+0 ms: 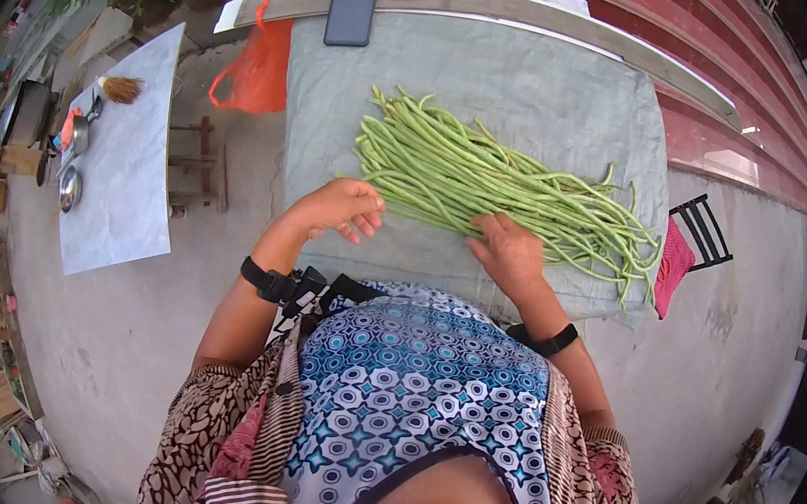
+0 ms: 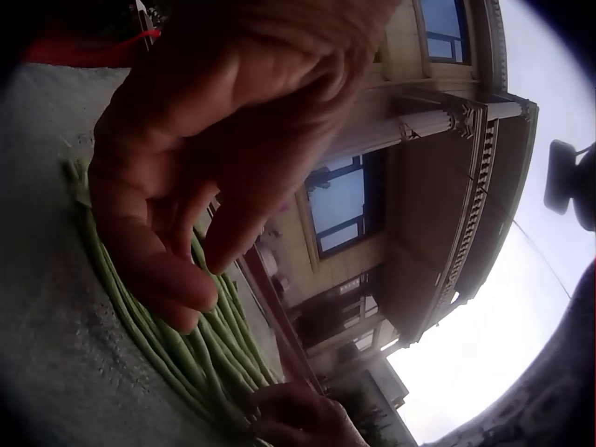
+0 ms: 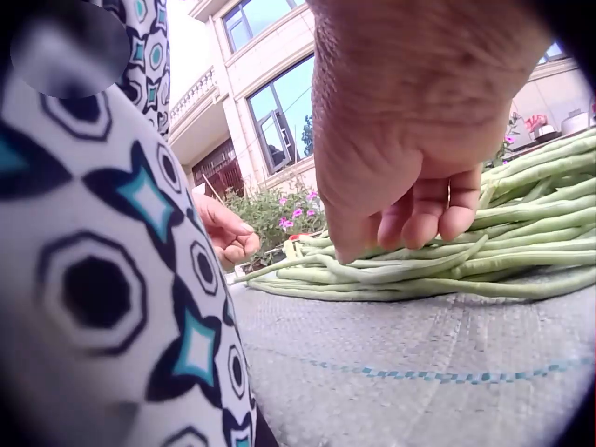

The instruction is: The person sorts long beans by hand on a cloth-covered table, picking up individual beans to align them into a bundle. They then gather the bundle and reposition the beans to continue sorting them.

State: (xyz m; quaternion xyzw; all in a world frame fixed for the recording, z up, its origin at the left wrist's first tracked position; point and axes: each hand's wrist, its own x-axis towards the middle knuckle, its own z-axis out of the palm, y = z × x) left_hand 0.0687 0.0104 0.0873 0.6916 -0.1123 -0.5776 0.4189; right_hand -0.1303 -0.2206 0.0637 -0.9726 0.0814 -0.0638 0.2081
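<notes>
A broad bundle of long green beans lies lengthwise across a grey-green woven sheet. My left hand hovers by the near left end of the bundle, fingers loosely bent and nothing between them. In the left wrist view its thumb and forefinger overlap the beans. My right hand is at the near edge of the bundle, palm down. Its fingertips are bent right at the beans in the right wrist view, with thumb and forefinger apart.
A phone lies on the ledge at the far edge, beside an orange plastic bag. To the left stands a pale table with a brush and metal bowls. A black folding stool is at the right.
</notes>
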